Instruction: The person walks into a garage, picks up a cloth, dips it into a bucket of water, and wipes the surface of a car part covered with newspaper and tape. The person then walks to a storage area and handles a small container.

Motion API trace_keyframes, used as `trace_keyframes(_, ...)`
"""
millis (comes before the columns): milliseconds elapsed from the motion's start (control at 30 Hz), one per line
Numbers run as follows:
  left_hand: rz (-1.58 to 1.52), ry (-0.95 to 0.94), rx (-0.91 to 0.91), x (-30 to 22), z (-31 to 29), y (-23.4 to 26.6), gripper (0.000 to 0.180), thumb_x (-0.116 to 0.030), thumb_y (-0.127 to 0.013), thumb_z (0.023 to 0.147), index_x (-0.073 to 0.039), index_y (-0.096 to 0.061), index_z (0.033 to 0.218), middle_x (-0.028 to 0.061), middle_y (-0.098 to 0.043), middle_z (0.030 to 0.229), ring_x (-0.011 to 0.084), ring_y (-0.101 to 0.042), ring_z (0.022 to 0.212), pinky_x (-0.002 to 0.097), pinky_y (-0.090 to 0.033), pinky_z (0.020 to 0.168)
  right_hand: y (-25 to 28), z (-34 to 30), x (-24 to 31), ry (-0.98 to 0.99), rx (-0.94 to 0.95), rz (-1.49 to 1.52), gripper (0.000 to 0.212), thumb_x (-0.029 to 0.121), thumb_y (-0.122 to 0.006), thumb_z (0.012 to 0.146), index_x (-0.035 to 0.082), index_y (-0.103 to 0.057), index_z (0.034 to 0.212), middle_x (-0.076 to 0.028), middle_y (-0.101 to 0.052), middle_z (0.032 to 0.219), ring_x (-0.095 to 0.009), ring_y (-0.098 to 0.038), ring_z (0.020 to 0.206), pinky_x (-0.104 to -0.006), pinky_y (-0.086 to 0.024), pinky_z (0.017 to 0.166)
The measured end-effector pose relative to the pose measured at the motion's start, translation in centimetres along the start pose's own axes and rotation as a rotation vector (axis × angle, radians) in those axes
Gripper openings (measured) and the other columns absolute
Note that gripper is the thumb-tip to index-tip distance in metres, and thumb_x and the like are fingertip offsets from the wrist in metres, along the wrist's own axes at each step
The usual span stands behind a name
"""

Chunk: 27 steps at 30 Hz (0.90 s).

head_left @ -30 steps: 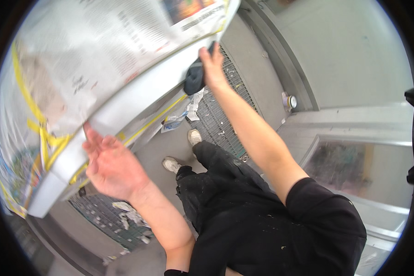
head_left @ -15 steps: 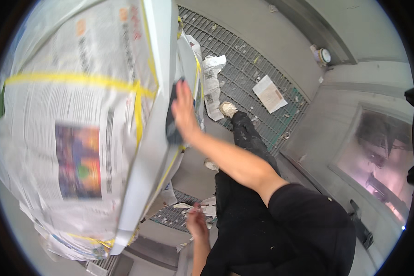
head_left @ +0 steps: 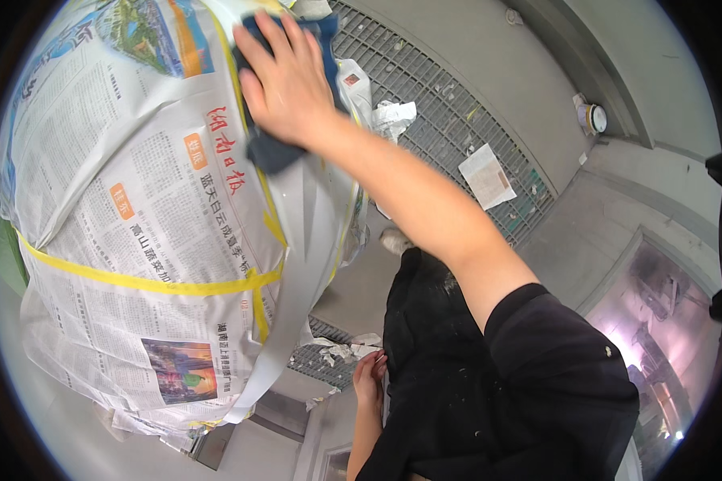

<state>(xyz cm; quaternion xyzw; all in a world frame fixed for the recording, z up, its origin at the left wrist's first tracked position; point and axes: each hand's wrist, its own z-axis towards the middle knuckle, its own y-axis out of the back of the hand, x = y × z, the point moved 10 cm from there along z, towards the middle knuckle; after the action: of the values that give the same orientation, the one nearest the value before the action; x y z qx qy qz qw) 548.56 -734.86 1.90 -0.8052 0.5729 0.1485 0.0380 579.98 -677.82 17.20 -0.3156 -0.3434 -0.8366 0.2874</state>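
A large rounded form wrapped in newspaper (head_left: 160, 216), bound with yellow masking tape (head_left: 136, 279), fills the left side. A bare pale-grey painted strip (head_left: 285, 337) runs down its right edge. Near the top of this strip, my right hand (head_left: 289, 88) presses a dark blue cloth (head_left: 273, 152) against the surface. Its fingers lie over the cloth, which shows on both sides of the hand. My left hand (head_left: 369, 378) hangs low beside my black trousers, fingers loosely bent and nothing visible in them.
Metal floor grating (head_left: 409, 72) runs along the far side, with torn paper (head_left: 393, 120) and a flat printed sheet (head_left: 488, 176) on it. A roll of tape (head_left: 594, 119) sits by the wall. A window (head_left: 658, 313) glows pinkish at right.
My right hand and the cloth have moved up along the strip. My view has shifted, so more of the wrapped form's upper part shows. My left hand is now nearer my trousers.
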Motion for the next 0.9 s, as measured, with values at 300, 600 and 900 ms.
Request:
trace_keyframes(300, 0.427, 0.025, -0.088, 0.3, 3.8, 6.1, 0.028, -0.026, -0.06, 0.104, -0.004, -0.067, 0.119, 0.0076, -0.073, 0.115, 0.0181, -0.071, 0.104, 0.0298, -0.052, 0.083, -1.6, -23.6, -0.1, -0.713, 0.268, 0.403, 0.068, 0.032, -0.043, 0.106, 0.005, -0.018, 0.163, -0.022, -0.013, 0.169, -0.04, -0.014, 0.156, -0.0465, -0.013, 0.127)
trace_keyframes(600, 0.476, -0.012, -0.06, -3.0, 4.1, 5.1, 0.022, -0.021, -0.058, 0.105, -0.004, -0.066, 0.117, 0.0091, -0.073, 0.117, 0.0184, -0.07, 0.104, 0.0314, -0.053, 0.086, -7.6, -24.5, -10.6, -0.587, 0.124, 0.594, 0.065, 0.038, -0.043, 0.105, 0.009, -0.028, 0.161, -0.019, -0.023, 0.166, -0.043, -0.02, 0.153, -0.05, -0.016, 0.124)
trace_keyframes(900, 0.55, 0.064, -0.074, -2.6, 3.8, 4.2, 0.025, -0.023, -0.057, 0.106, -0.004, -0.066, 0.12, 0.0088, -0.073, 0.119, 0.0192, -0.069, 0.108, 0.032, -0.051, 0.089, -12.2, -31.0, -25.6, -0.969, 0.104, 0.219, 0.064, 0.043, -0.05, 0.104, 0.012, -0.035, 0.158, -0.022, -0.033, 0.161, -0.041, -0.029, 0.149, -0.0453, -0.025, 0.122)
